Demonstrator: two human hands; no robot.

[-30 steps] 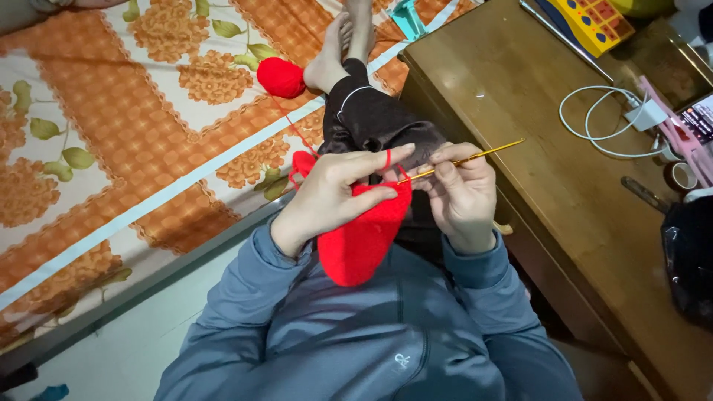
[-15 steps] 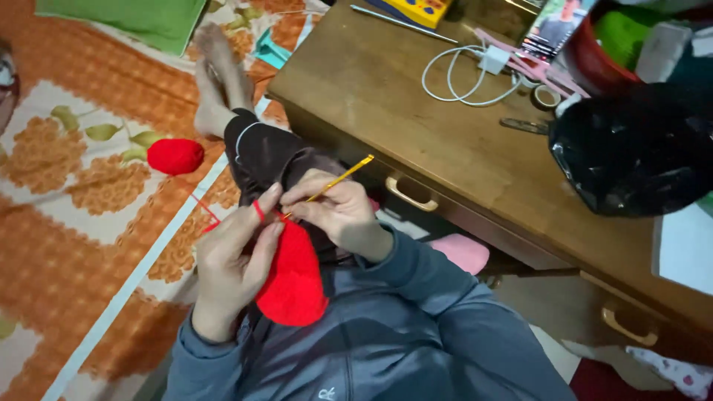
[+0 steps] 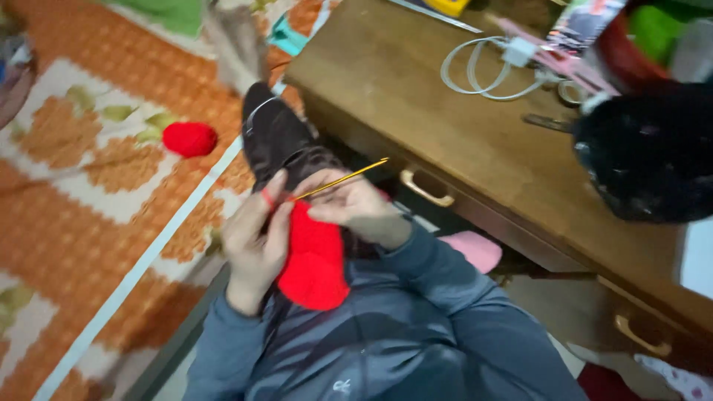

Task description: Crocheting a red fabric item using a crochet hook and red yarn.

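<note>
Beside a wooden desk [image 3: 475, 141], the view has swung right — red crochet piece [image 3: 316, 256] is still gripped by left hand [image 3: 256, 238], gold crochet hook [image 3: 342, 178] pinched between right hand [image 3: 360, 208] fingers.

A: How much of the crochet hook [image 3: 343, 179] shows?

B: Only the yellow shaft. Its working tip is hidden between the right hand [image 3: 355, 208] and the red crocheted piece [image 3: 315, 256].

A: And the left hand [image 3: 254, 241]?

B: Its palm faces away, and the red piece covers the inner side of its fingers. Whether yarn runs across them, beyond one red loop on a finger, is too blurred to tell.

A: The desk [image 3: 475, 148]?

B: Cut off at the top and right edges. The black object [image 3: 646, 156] on it is smeared; its kind is unclear. The foot [image 3: 234, 44] is motion-blurred too.
</note>
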